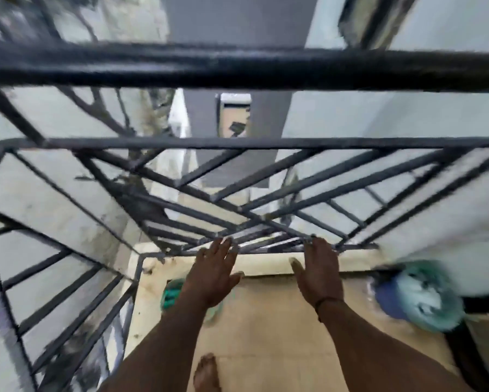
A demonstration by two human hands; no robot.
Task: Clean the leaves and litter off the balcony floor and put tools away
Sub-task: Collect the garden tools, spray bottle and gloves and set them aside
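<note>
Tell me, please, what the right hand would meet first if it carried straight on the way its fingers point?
Most likely the railing. The right hand is open, fingers pointing up and forward, tips already close to the lowest bars. Blur hides whether they touch.

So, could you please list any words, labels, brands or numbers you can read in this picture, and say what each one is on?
None: no readable text shows anywhere.
Black railing: bare metal, no markings.
Blue and teal object at right: too blurred by motion to tell if it carries a label.
Green item beneath the left hand: no lettering visible.
</note>
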